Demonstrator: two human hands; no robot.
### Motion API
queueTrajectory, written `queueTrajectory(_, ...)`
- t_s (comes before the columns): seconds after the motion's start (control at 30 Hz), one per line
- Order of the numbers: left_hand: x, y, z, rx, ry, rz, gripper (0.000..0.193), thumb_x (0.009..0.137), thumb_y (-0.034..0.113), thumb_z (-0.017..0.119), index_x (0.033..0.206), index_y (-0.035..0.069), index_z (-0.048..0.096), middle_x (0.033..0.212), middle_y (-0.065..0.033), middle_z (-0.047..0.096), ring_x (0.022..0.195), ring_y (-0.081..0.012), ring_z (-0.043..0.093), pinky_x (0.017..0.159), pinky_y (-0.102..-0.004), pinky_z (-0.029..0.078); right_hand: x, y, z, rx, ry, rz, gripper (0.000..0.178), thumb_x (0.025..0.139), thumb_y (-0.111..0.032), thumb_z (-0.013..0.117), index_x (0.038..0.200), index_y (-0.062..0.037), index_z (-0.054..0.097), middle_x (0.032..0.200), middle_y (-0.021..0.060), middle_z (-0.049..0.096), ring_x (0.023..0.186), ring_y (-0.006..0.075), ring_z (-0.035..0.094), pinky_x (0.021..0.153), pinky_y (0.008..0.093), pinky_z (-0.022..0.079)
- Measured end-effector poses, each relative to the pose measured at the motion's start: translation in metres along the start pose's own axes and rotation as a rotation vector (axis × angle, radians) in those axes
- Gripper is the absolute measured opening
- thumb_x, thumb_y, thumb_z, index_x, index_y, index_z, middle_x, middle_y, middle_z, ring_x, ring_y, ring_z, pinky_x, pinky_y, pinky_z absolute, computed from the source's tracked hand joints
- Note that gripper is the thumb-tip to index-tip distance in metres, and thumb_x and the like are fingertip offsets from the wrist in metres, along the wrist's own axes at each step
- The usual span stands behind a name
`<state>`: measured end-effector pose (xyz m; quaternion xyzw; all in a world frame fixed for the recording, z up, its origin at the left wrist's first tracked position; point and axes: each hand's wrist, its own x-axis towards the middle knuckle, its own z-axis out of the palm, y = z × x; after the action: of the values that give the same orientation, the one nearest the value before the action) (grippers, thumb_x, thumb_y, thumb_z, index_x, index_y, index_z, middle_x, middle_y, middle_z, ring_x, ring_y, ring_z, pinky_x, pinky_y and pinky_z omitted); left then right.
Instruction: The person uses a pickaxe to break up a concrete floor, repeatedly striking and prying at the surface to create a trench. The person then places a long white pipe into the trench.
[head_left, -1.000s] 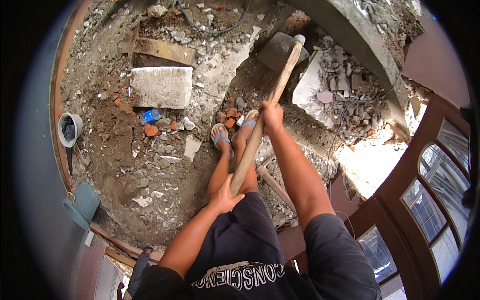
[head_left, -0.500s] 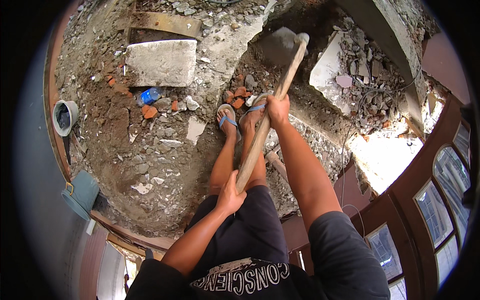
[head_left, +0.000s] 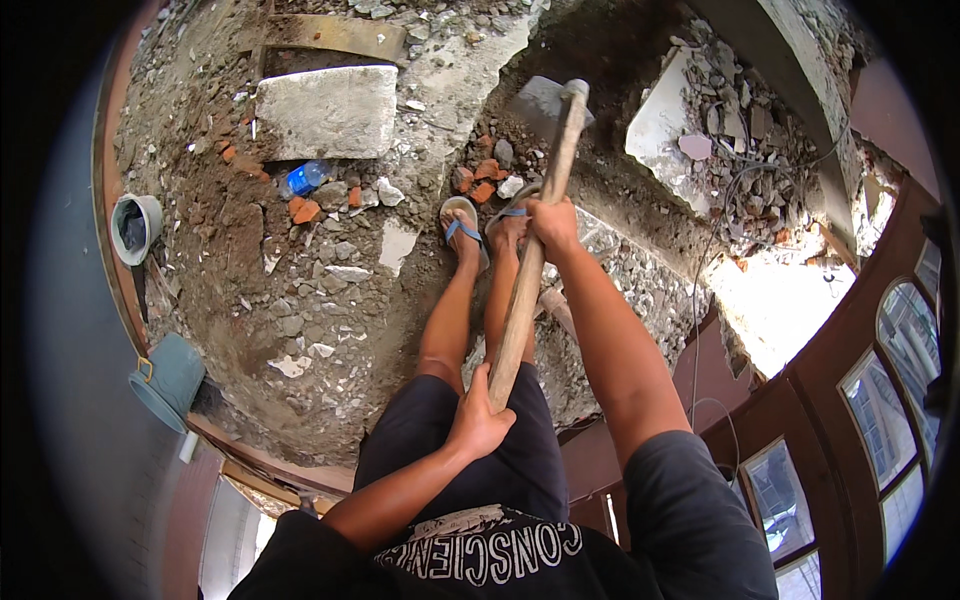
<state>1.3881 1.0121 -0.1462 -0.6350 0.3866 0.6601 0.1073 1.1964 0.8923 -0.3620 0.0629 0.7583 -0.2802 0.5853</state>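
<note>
Both my hands close round one long-handled hoe [head_left: 525, 295], which slants away from my lap, up and to the right. My left hand [head_left: 478, 420] wraps the near end of the wooden handle above my dark shorts [head_left: 400, 430], its forearm angling in from the lower left with the elbow bent. My right hand [head_left: 553, 225] grips farther along, knuckles up, that arm reaching forward and straighter. Past it, the hoe's broad blade [head_left: 545, 100] is over the dark hollow beyond my sandalled feet; I cannot tell whether it touches the soil.

Near the left edge of the rubble-covered ground [head_left: 235, 300] are a pale round container [head_left: 137, 225] and, closer to me, a blue-grey bucket [head_left: 172, 380], tilted. Just beside the near edge of a pale slab [head_left: 325, 110] lies a clear bottle [head_left: 305, 178] with a blue label, its print too small to make out. Large pale capitals run across the front of my dark shirt [head_left: 600, 570]. Off to the right, a broken white slab [head_left: 655, 140] leans beside the hollow's edge.
</note>
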Motion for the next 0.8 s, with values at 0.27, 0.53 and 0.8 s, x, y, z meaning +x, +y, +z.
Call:
queueTrajectory(0.27,-0.017,0.014,-0.007,0.019,0.004,-0.048,0.069,0.071,0.006,0.064,0.135,0.000,0.037,0.105,-0.0251,0.061,0.102,-0.0381,0.062,0.087,-0.0393,0.048,-0.008,0.004,0.007,0.009,-0.111,0.050,0.036,0.081,-0.001,0.060,0.108,0.0030,0.037,0.064,0.0157,0.055,0.042,0.0264,0.058,0.035,0.0377,0.049)
queueTrajectory(0.53,-0.028,0.032,-0.016,0.057,-0.009,-0.052,0.067,0.074,0.007,0.061,0.134,0.001,0.034,0.108,-0.0332,0.059,0.107,-0.0485,0.057,0.090,-0.0479,0.047,-0.018,0.000,0.009,0.053,-0.098,0.057,0.019,0.079,0.002,0.058,0.091,0.0073,0.044,0.059,0.0152,0.054,0.043,0.0247,0.056,0.037,0.0373,0.048)
queueTrajectory(0.8,-0.030,0.044,-0.023,0.055,-0.099,-0.087,0.068,0.075,0.009,0.062,0.135,0.001,0.030,0.114,-0.0347,0.056,0.110,-0.0507,0.054,0.092,-0.0483,0.046,-0.022,-0.002,0.006,0.026,-0.099,0.077,0.013,0.078,0.002,0.058,0.083,0.0079,0.048,0.061,0.0148,0.055,0.044,0.0251,0.057,0.038,0.0379,0.050)
